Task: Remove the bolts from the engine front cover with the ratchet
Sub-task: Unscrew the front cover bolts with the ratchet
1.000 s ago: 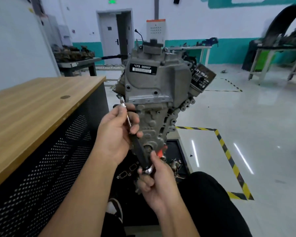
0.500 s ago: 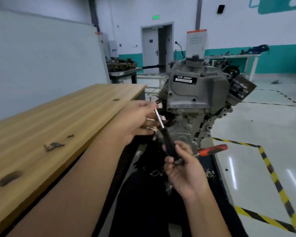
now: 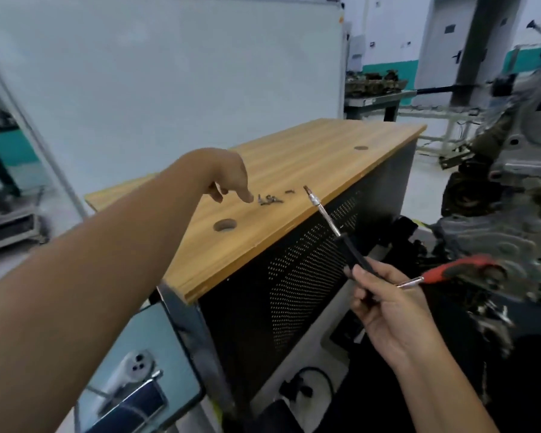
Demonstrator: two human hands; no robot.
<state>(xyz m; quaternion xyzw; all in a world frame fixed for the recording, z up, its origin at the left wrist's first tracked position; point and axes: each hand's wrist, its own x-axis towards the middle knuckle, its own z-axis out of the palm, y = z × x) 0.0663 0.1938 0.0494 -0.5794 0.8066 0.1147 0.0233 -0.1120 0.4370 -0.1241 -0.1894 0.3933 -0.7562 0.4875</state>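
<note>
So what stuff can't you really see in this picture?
- Engine, head view: blurred and cut by the right edge; no bolts left on it can be made out.
- Bolts on the wooden table: too small to count.
- Left hand: fingertips seen from behind, so any grip is hidden.
- Ratchet: the right hand covers its middle.

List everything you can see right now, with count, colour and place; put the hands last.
bolts: small cluster, exact count unclear, dark metal, on the table near its front edge
table: one, wooden top, black perforated front, centre
ratchet: one, silver shaft with black grip, in the right hand, tip over the table edge
red-handled tool: one, red and black, right of that hand
engine: one, grey, blurred, far right
whiteboard: one, white, behind the table
left hand: over the bolts, fingers pointing down
right hand: holds the ratchet
</note>
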